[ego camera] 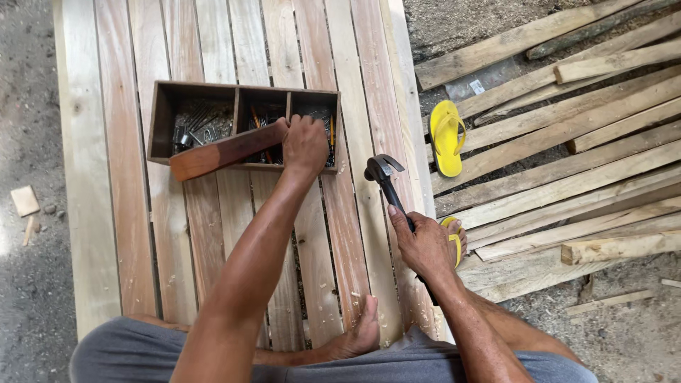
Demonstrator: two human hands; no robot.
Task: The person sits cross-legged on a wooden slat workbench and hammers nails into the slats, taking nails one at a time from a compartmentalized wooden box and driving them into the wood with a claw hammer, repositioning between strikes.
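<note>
My left hand [303, 145] reaches into the right side of a dark wooden nail box [164, 113] with three compartments; its fingers are hidden among the nails, so what it grips is unclear. A reddish wooden handle bar [227, 152] lies slanted across the box, touching that hand. My right hand [424, 245] is shut on the black handle of a claw hammer [383, 172], whose steel head points away from me above the slatted wooden panel [128, 234]. My bare foot [358, 333] rests on the slats.
Loose wooden planks [567, 142] lie piled on the dirt at right. A yellow flip-flop [447, 138] lies beside the panel's edge, and another [454, 241] sits behind my right hand. Small wood scraps [25, 202] lie on the ground at left.
</note>
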